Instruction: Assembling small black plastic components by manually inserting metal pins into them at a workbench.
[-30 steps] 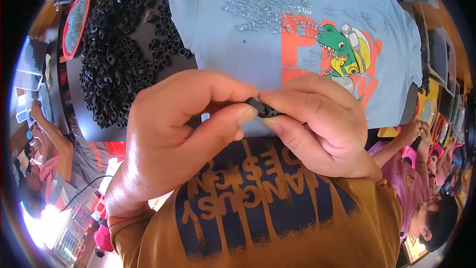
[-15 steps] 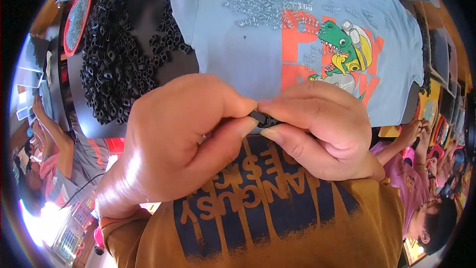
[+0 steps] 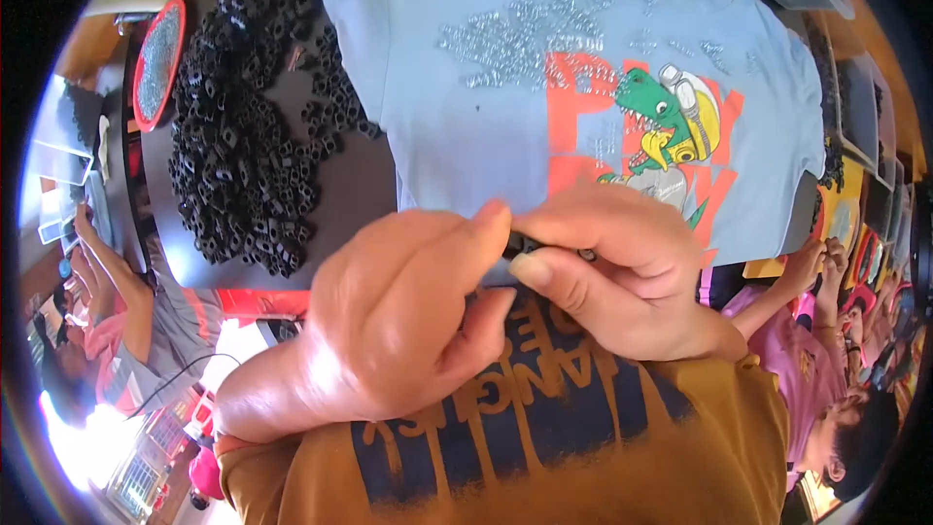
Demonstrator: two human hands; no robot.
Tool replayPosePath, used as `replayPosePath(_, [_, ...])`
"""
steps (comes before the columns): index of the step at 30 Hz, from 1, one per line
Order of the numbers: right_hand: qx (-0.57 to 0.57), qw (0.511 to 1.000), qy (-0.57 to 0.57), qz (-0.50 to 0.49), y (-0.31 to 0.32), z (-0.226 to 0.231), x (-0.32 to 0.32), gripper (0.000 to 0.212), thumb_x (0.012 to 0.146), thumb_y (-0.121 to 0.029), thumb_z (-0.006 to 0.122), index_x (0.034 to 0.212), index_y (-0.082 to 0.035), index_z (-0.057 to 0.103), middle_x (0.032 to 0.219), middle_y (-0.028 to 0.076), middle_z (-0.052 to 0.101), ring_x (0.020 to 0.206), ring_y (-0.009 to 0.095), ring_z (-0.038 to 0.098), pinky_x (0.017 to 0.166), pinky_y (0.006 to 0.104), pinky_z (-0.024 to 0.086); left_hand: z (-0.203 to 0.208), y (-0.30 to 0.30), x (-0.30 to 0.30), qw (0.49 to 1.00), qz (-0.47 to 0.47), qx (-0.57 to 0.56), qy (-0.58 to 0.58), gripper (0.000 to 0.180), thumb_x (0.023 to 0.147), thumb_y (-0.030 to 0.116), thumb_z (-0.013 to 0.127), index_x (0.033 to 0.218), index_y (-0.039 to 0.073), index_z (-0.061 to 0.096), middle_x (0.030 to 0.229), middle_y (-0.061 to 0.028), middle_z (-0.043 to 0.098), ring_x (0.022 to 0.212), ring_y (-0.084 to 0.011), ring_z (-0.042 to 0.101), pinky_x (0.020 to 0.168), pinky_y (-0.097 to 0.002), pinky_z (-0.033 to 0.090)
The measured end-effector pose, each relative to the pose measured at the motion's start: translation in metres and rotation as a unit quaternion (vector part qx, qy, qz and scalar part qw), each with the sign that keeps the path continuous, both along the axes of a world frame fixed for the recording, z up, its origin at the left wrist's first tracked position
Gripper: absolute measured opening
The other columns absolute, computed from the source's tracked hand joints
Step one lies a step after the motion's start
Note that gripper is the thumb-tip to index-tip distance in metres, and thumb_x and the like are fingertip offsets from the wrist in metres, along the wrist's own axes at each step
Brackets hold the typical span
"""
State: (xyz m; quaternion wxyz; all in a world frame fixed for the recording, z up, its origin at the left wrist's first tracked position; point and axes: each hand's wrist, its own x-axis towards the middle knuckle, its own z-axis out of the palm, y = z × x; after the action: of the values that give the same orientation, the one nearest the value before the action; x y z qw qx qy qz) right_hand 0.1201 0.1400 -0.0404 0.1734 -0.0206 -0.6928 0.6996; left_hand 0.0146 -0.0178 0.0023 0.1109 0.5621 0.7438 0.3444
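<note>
In front of my chest, my right hand [image 3: 627, 277] pinches a small black plastic cord lock [image 3: 523, 244] between thumb and forefinger. Most of the piece is covered by those fingertips. Close against it on the left is my left hand [image 3: 398, 297], its thumb and forefinger spread apart with nothing visible between them. The left forefinger's tip lies beside the piece; whether it touches cannot be made out. Beyond my hands, a light blue T-shirt [image 3: 466, 156] with a dinosaur print covers the table. Many tiny metal springs [image 3: 530, 24] are scattered over it.
A large heap of black cord-lock pieces [image 3: 233, 151] spreads over the dark tabletop [image 3: 360, 199] at left. Behind it stands a red-rimmed dish [image 3: 181, 53] of small metal bits. Clear plastic bins [image 3: 860, 102] line the far right. People sit on both sides, one in pink [image 3: 777, 340].
My left thumb has come away from the black piece and dropped below the forefinger, opening that pinch. My right hand keeps its hold. The table and its contents appear lower in view.
</note>
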Motion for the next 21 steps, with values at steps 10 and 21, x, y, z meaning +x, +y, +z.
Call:
replayPosePath(10, [-0.104,0.994,-0.028,0.012,-0.011,-0.01,0.005,0.014,0.082,0.002,0.063,0.095,0.003,0.064,0.079,0.01,0.065,0.065,0.018,0.062,0.056,0.0268,0.046,-0.027,0.006,0.012,0.99,0.042,0.074,0.11,0.042,0.062,-0.001,0.071,0.101,-0.002,0.058,0.07,-0.0083,0.056,0.054,-0.0221,0.056,0.045,-0.0311,0.044])
replayPosePath(21, [-0.136,0.99,-0.018,-0.025,-0.005,-0.006,0.007,0.013,0.085,-0.004,0.064,0.097,0.002,0.065,0.074,0.007,0.064,0.061,0.01,0.057,0.052,0.0236,0.041,-0.017,0.022,-0.001,0.981,-0.022,0.077,0.176,0.043,0.064,0.005,0.073,0.103,-0.005,0.055,0.074,-0.0051,0.054,0.056,-0.0188,0.055,0.048,-0.0308,0.044])
